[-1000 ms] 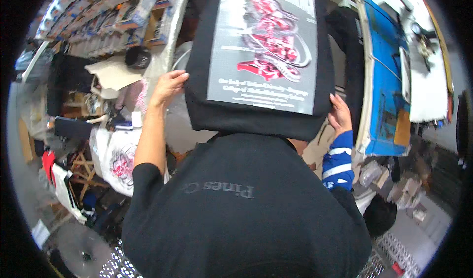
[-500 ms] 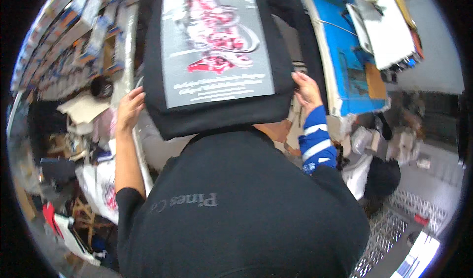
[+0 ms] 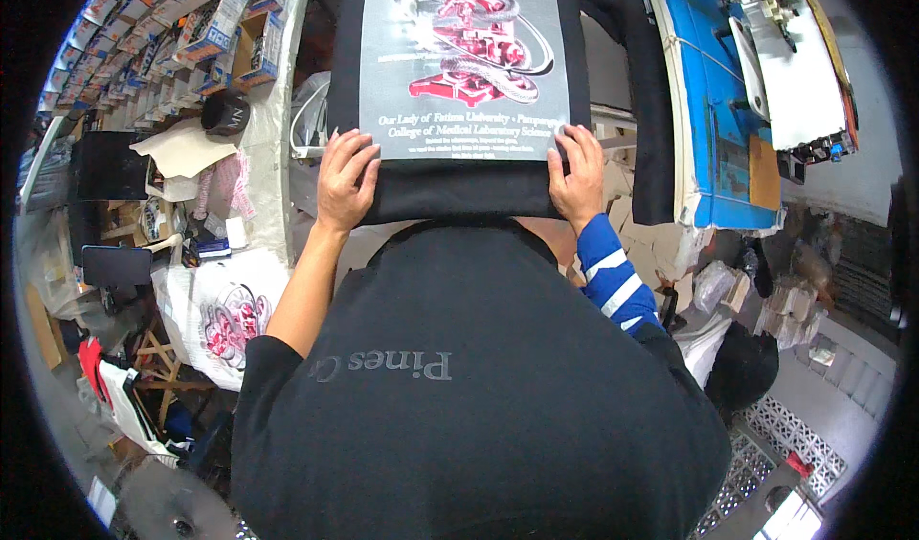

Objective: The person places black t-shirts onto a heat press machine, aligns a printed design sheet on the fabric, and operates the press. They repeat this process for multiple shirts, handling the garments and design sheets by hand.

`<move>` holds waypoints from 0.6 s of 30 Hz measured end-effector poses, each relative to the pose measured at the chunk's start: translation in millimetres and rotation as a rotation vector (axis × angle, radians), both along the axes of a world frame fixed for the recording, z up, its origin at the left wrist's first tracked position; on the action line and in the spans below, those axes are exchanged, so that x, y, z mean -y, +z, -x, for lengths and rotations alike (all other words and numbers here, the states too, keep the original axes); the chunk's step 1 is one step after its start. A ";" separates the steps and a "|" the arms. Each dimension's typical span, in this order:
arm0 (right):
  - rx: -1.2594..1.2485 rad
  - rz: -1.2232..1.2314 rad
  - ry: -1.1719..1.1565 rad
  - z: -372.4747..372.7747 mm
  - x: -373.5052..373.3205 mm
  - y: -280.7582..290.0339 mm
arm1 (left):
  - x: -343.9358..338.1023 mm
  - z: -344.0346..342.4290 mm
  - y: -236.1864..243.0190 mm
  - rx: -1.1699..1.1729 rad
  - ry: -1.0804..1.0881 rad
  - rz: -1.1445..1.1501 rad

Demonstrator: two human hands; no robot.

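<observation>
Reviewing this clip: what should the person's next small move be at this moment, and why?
Probably a light, even smoothing stroke outward across the black fabric. The left hand and right hand are at opposite lower corners of the gray printed panel, which faces up, so matched strokes seem likely to flatten the cloth without skewing the print.

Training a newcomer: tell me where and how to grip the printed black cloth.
Probably grip the black cloth by its side edges, left hand from the left, right hand from the right: it spreads wide, with plain margins beside the print.
</observation>
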State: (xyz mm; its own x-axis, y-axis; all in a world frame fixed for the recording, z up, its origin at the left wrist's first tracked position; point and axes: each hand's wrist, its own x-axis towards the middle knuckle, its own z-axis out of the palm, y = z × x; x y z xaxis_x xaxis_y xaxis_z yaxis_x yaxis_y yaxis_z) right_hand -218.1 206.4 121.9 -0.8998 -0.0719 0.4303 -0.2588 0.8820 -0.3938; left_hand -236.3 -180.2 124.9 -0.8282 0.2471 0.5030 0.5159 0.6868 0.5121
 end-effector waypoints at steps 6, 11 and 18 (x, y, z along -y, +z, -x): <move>-0.038 -0.002 -0.006 -1.4 -0.3 -4.5 | -2.1 0.0 -10.5 -0.027 0.033 -0.027; -0.015 0.018 -0.016 -2.7 0.5 -4.8 | -2.4 -0.8 -9.1 -0.029 0.036 -0.018; -0.030 0.017 -0.024 -2.2 1.5 -6.6 | -2.1 -2.0 -8.6 -0.026 0.043 -0.013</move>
